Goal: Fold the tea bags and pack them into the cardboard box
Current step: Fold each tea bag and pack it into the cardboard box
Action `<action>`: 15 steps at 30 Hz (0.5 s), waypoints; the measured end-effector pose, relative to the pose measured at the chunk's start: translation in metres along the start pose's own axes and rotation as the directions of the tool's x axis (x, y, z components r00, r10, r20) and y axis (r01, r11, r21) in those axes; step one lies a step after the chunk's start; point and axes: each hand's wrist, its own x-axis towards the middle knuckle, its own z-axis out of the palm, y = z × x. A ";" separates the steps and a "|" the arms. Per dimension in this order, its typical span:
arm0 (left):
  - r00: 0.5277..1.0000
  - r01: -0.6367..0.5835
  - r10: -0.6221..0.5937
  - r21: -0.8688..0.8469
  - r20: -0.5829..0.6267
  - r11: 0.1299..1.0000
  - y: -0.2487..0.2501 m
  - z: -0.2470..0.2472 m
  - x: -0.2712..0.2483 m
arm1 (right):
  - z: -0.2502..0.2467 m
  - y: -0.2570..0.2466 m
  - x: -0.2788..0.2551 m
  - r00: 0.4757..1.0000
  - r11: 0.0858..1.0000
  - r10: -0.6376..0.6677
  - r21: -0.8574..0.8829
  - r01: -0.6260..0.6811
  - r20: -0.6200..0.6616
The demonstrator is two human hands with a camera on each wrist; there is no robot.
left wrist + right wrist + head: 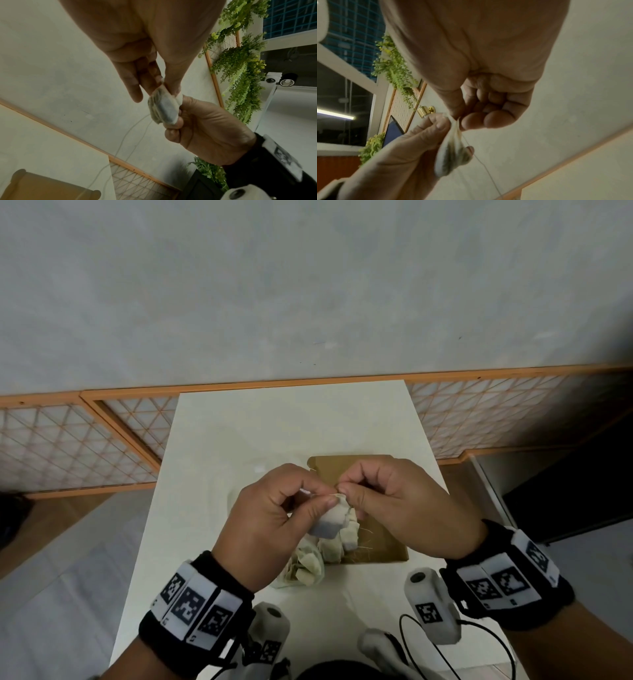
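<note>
Fingers (327, 501) of the left hand (270, 522) and right hand (397, 505) pinch one tea bag (330, 522) at its top, apparently to fold it, just above the cardboard box (380, 542) on the counter (219, 474).

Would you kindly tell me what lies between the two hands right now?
The tea bag, pinched at its top by the left hand and right hand; clearest in the head view.
</note>
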 end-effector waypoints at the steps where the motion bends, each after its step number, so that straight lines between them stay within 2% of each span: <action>1: 1.000 0.006 -0.006 -0.017 -0.014 1.000 -0.001 0.001 0.001 | 0.000 0.001 0.000 1.000 1.000 0.007 0.027 -0.007 -0.012; 5: 0.994 0.047 -0.056 -0.093 -0.095 0.994 -0.007 0.006 0.007 | -0.004 0.001 0.001 0.998 0.992 0.043 0.116 -0.038 -0.035; 8: 0.985 0.084 -0.098 -0.108 -0.138 0.991 -0.006 0.011 0.015 | -0.010 0.004 0.001 0.998 0.995 0.058 0.082 -0.058 0.000; 15: 0.984 0.142 -0.167 -0.302 -0.058 0.943 -0.014 0.035 0.023 | -0.010 0.032 -0.002 1.000 0.999 0.016 -0.038 -0.015 0.008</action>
